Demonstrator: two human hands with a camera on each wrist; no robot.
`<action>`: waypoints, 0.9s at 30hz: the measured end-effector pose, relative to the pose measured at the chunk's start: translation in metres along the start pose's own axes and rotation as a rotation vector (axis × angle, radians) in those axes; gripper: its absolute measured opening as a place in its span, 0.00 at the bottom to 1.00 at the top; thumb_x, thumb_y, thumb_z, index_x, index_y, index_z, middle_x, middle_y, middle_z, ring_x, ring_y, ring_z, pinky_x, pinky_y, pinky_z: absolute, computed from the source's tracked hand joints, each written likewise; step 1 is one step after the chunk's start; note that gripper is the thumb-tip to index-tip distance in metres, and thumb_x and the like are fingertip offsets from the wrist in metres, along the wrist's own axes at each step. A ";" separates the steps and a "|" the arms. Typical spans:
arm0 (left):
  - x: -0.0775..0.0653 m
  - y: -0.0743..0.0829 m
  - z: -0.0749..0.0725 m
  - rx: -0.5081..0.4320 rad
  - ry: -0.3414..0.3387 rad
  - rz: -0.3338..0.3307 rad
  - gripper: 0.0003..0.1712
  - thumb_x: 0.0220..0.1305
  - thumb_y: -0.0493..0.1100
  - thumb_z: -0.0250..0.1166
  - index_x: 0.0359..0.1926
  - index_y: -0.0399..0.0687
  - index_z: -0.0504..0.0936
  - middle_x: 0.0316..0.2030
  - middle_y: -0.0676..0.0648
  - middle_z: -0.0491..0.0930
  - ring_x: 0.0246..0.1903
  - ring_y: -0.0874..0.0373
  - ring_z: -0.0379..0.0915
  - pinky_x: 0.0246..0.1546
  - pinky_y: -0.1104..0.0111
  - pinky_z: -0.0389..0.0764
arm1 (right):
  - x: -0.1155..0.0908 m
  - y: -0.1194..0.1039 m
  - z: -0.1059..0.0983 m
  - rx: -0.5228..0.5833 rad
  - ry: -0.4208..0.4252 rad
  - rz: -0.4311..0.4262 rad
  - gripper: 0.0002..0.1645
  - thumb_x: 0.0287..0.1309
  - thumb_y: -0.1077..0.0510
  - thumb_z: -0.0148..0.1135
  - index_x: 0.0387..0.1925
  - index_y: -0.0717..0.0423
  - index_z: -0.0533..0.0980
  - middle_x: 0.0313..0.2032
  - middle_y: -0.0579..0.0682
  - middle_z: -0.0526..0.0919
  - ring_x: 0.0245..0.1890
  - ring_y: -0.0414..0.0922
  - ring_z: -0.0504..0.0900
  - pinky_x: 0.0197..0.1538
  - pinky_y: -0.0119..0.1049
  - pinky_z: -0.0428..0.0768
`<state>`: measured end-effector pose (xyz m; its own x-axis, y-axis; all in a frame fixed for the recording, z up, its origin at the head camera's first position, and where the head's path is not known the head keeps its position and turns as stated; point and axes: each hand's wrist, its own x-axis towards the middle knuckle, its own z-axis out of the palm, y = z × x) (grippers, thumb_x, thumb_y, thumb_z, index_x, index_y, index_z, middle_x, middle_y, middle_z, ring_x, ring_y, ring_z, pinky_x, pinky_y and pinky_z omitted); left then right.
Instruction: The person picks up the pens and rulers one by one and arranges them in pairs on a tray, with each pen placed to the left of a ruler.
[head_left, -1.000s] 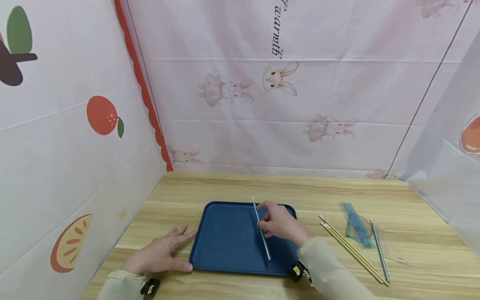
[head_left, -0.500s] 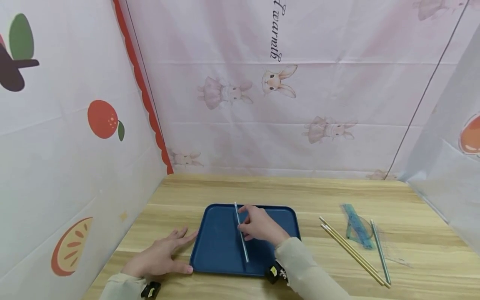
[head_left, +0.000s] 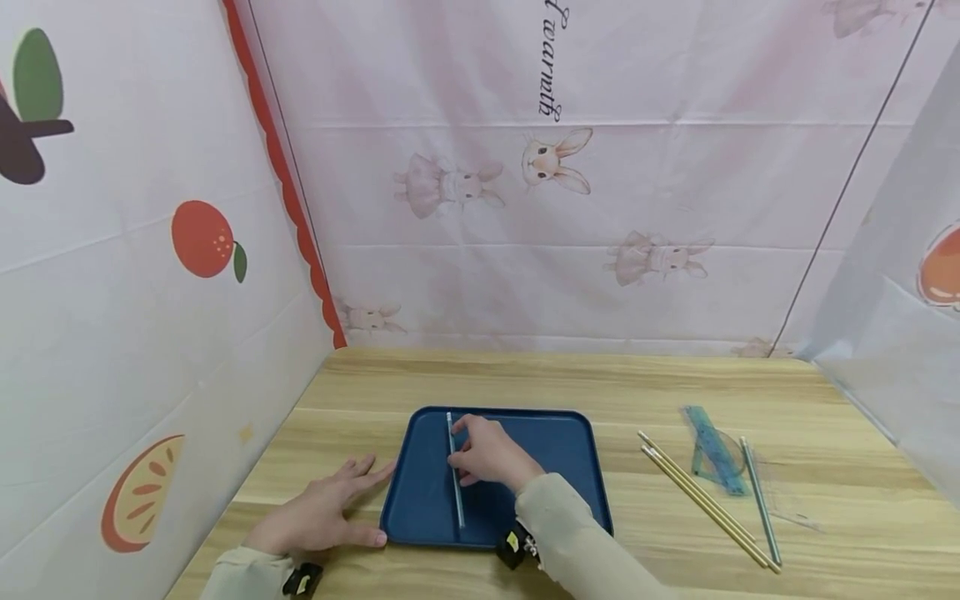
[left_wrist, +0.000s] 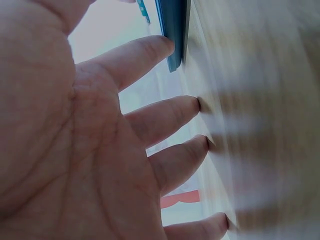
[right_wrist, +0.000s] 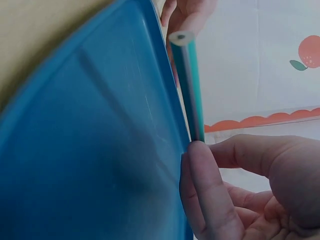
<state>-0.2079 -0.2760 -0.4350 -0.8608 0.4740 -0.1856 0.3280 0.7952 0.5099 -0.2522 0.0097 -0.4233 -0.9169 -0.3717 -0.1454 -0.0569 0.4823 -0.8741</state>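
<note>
My right hand (head_left: 491, 452) pinches a green pencil (head_left: 457, 492) between thumb and fingers, above the left part of a blue tray (head_left: 525, 508). In the right wrist view the pencil (right_wrist: 189, 85) points its flat, unsharpened end at the camera, and its shadow falls on the tray (right_wrist: 100, 150) below. At the tray's left edge my left hand (head_left: 322, 508) has its fingers spread, the thumb by the near corner. The left wrist view shows the fingertips of the left hand (left_wrist: 100, 125) on the table, one of them touching the tray's rim (left_wrist: 172, 30).
To the right of the tray lie gold pencils (head_left: 705, 504) and another green pencil (head_left: 761, 500). Behind them are a blue ruler (head_left: 716, 450) and clear drawing tools (head_left: 787, 508). Printed cloth walls (head_left: 487, 292) enclose the wooden table (head_left: 637, 383) at the back and sides.
My right hand has carried the pencil leftward across the tray, from its right half to its left part. The left hand has stayed at the tray's edge.
</note>
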 end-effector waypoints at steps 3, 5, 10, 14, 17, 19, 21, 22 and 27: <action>0.000 0.000 0.000 0.009 0.006 0.008 0.59 0.59 0.66 0.79 0.84 0.54 0.63 0.82 0.26 0.55 0.79 0.16 0.46 0.63 0.14 0.54 | 0.002 -0.003 0.006 0.001 -0.001 0.009 0.28 0.71 0.66 0.67 0.69 0.64 0.72 0.38 0.57 0.84 0.31 0.48 0.87 0.36 0.40 0.91; 0.000 0.000 0.000 0.015 0.010 0.011 0.59 0.59 0.66 0.79 0.84 0.54 0.63 0.82 0.26 0.55 0.79 0.16 0.47 0.63 0.14 0.55 | 0.003 -0.005 0.009 -0.006 0.002 0.015 0.28 0.71 0.66 0.67 0.69 0.64 0.73 0.38 0.57 0.83 0.31 0.48 0.87 0.36 0.40 0.91; 0.000 0.000 0.000 0.006 0.012 0.000 0.59 0.58 0.66 0.79 0.84 0.55 0.63 0.82 0.27 0.55 0.79 0.16 0.46 0.63 0.14 0.54 | 0.006 -0.009 0.017 -0.037 0.006 0.025 0.28 0.71 0.66 0.67 0.69 0.64 0.73 0.34 0.55 0.84 0.28 0.47 0.87 0.35 0.40 0.91; 0.001 -0.001 0.000 0.001 0.007 -0.009 0.59 0.58 0.66 0.80 0.84 0.56 0.63 0.82 0.27 0.55 0.80 0.17 0.46 0.64 0.14 0.53 | 0.009 -0.010 0.021 -0.066 0.016 0.037 0.27 0.71 0.66 0.67 0.69 0.64 0.73 0.31 0.55 0.84 0.26 0.47 0.88 0.36 0.41 0.91; 0.001 -0.002 0.000 0.003 0.002 -0.011 0.59 0.58 0.66 0.79 0.84 0.57 0.63 0.83 0.28 0.55 0.80 0.17 0.46 0.64 0.14 0.53 | 0.011 -0.011 0.025 -0.090 0.026 0.049 0.28 0.71 0.66 0.66 0.69 0.64 0.73 0.29 0.55 0.84 0.26 0.46 0.88 0.36 0.41 0.91; 0.002 -0.002 -0.001 0.007 0.000 -0.011 0.59 0.58 0.66 0.79 0.84 0.56 0.63 0.82 0.28 0.55 0.80 0.17 0.46 0.64 0.15 0.54 | 0.012 -0.012 0.027 -0.108 0.029 0.059 0.28 0.71 0.65 0.67 0.69 0.64 0.73 0.29 0.55 0.84 0.26 0.46 0.89 0.37 0.41 0.91; 0.002 -0.002 -0.001 0.011 -0.002 -0.012 0.59 0.58 0.67 0.79 0.84 0.56 0.63 0.82 0.28 0.55 0.79 0.17 0.47 0.64 0.15 0.55 | 0.013 -0.013 0.030 -0.129 0.034 0.069 0.29 0.71 0.64 0.67 0.70 0.64 0.73 0.29 0.55 0.84 0.25 0.45 0.89 0.38 0.41 0.91; 0.002 -0.002 -0.001 0.013 -0.001 -0.011 0.59 0.58 0.67 0.79 0.84 0.56 0.63 0.82 0.28 0.56 0.79 0.17 0.47 0.64 0.15 0.55 | 0.013 -0.014 0.031 -0.140 0.036 0.074 0.29 0.71 0.64 0.67 0.70 0.64 0.73 0.30 0.55 0.85 0.25 0.45 0.89 0.38 0.41 0.91; 0.001 -0.003 0.001 0.015 0.000 -0.013 0.59 0.58 0.67 0.79 0.84 0.56 0.63 0.82 0.27 0.56 0.79 0.17 0.47 0.64 0.15 0.54 | 0.015 -0.016 0.038 -0.176 0.044 0.090 0.29 0.71 0.63 0.68 0.69 0.64 0.74 0.30 0.54 0.84 0.24 0.44 0.88 0.38 0.40 0.90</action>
<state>-0.2089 -0.2773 -0.4375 -0.8651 0.4635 -0.1919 0.3226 0.8070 0.4946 -0.2498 -0.0334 -0.4287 -0.9374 -0.2882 -0.1954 -0.0390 0.6446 -0.7635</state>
